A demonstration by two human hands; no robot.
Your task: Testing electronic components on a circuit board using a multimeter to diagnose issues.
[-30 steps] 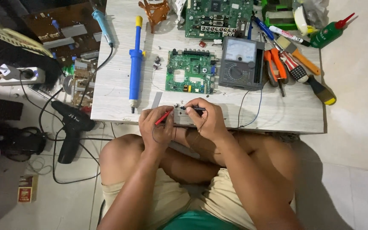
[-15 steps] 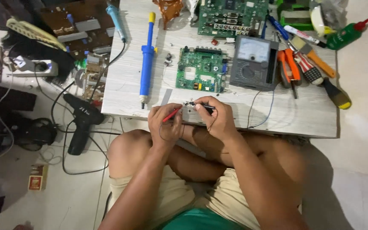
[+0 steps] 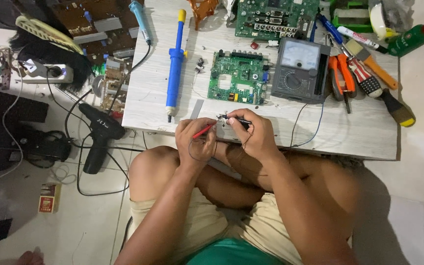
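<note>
From the head view, my left hand is closed around the red probe, and my right hand pinches the black probe. Both tips meet on a small part at the near edge of the table, just in front of the green circuit board. The meter sits beside that board. I judge steady wrists matter most: tips firm on the part, apart from each other, eyes going to the dial.
</note>
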